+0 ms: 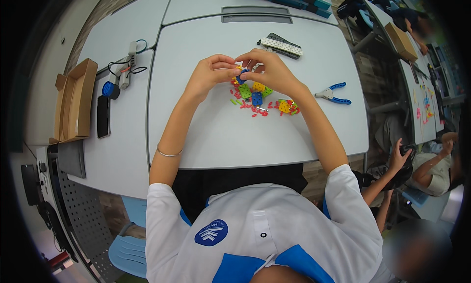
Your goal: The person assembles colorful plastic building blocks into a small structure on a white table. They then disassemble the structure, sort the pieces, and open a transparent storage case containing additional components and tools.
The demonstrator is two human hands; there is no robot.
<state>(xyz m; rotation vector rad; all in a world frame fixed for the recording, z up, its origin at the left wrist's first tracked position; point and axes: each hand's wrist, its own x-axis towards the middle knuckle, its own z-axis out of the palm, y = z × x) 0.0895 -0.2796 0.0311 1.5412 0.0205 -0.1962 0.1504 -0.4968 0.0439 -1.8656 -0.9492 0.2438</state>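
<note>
Centrally, both hands' grip, left hand [211,74] and right hand [270,69], pinching small coloured pieces [241,77]; blue pliers [334,94] nearby.

Pale grey tables [255,135] pushed together fill the centre of the frame, seams running up toward the top edge. Wood-look plank floor [360,69] shows at the upper right, between desks. A second row of grey desks [417,86] runs down the right side. Blue plastic chair [127,253] at lower left, beside a dark perforated metal panel [83,209]. Light-coloured wall [49,52] along the left edge. Lighting is even and bright, with soft shadows on the tabletops.
</note>
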